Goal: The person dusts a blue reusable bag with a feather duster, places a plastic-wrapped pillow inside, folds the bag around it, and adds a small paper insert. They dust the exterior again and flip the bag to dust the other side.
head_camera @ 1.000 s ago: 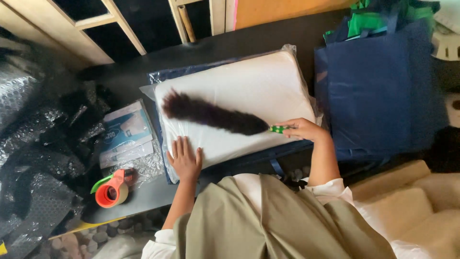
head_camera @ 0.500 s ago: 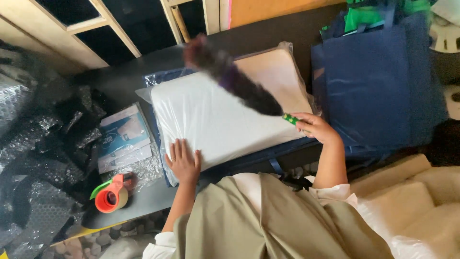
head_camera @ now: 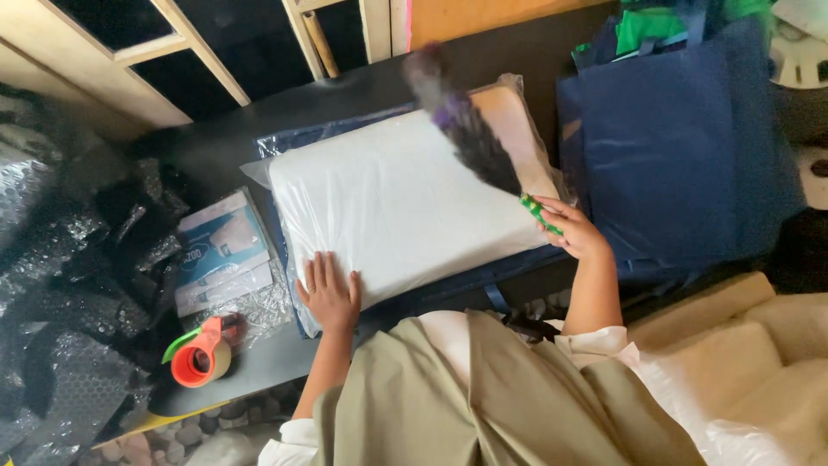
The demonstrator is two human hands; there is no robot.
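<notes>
We see a dark feather duster (head_camera: 470, 138) slanting over the far right corner of a white plastic-wrapped pillow (head_camera: 397, 203) on the desk (head_camera: 216, 147). Our right hand (head_camera: 573, 229) closes its grip around the duster's green handle. Our left hand (head_camera: 330, 293) lies flat, fingers spread, on the pillow's near left corner. An orange tape dispenser (head_camera: 200, 354) sits left.

My left hand (head_camera: 329, 292) lies flat, palm down, fingers (head_camera: 321, 269) spread forward. My right hand (head_camera: 576, 229) is curled closed in a grip, forearm extended straight.
</notes>
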